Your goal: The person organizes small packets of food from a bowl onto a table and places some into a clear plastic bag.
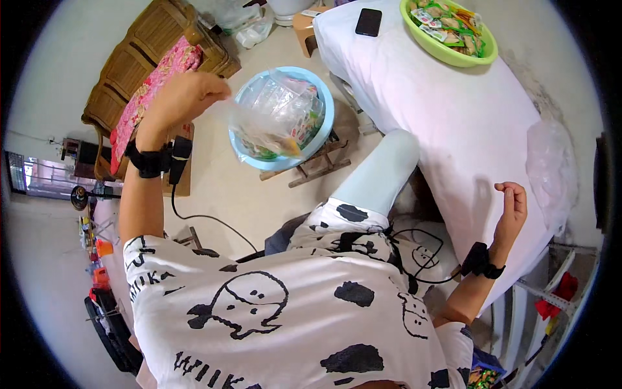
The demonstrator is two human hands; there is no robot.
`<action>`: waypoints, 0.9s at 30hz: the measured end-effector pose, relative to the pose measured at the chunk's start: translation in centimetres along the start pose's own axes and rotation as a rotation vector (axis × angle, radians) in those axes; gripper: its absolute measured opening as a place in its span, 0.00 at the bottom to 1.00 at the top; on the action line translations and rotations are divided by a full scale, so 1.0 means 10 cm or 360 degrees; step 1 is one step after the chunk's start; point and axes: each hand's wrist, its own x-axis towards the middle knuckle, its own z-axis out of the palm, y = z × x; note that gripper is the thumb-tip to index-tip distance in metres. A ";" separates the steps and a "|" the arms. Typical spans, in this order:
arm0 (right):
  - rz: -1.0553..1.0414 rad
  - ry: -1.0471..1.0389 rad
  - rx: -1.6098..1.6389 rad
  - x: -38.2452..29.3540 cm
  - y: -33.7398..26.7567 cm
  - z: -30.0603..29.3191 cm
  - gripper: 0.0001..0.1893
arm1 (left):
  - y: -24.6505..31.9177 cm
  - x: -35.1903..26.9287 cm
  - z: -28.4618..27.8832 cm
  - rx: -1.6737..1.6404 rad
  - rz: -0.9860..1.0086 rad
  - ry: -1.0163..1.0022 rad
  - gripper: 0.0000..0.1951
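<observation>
On the left, my left hand (194, 95) is raised and pinches a clear plastic packet (267, 130) at one end. The packet is blurred and hangs across a light-blue plastic basin (330, 116), with a yellow-brown patch at its lower end. Crumpled clear plastic packets (286, 102) with red and green print fill that basin. Over the white-covered surface on the right, my right hand (514, 206) has its fingers curled and thumb drawn in, nothing visible between them. A translucent plastic bag (551, 175) lies beyond the right hand.
A lime-green basin (454, 59) of food packets and a black smartphone (368, 22) rest on the white cover (466, 112). Under the blue basin is a wooden stand (320, 165). A wooden bench (141, 46) stands at left. Black cables (214, 217) run from both wrist straps.
</observation>
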 end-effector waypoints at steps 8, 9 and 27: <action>0.0206 0.0048 0.0066 -0.12 0.19 -0.03 0.07 | -0.51 -0.23 0.45 0.0017 -0.0366 -0.0141 0.06; 0.0211 0.0046 0.0065 -0.13 0.20 -0.03 0.07 | -0.55 -0.24 0.46 0.0048 -0.0324 -0.0152 0.06; 0.0329 0.0080 0.0048 -0.23 0.35 0.01 0.09 | -0.67 -0.27 0.97 0.0178 0.0100 0.0098 0.06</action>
